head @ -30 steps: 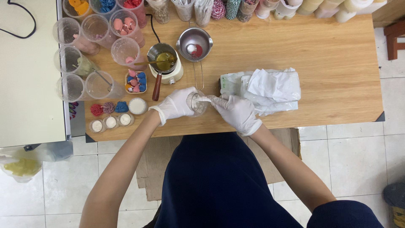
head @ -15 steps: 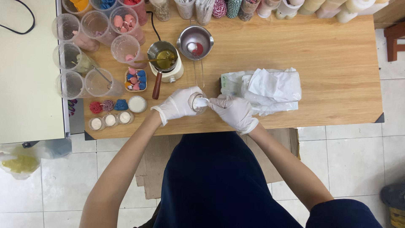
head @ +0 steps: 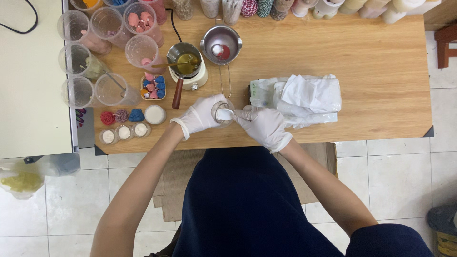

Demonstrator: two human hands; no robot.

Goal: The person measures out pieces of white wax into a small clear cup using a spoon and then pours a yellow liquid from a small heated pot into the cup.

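Wooden worktop (head: 381,62) over pale floor tiles, crowded at the far left with clear plastic cups (head: 78,90), a small pot of yellow-green melt (head: 186,61) on a warmer, and a metal saucepan (head: 221,44). Near the front edge, small glass jar (head: 223,112) wrapped in the gloved left hand (head: 200,115); gloved right hand (head: 263,124) pinching a white wipe (head: 225,114) into its mouth. Probably wiping out the jar; steady left grip and a turning wipe called for. Crumpled plastic bag (head: 309,97) just beside.
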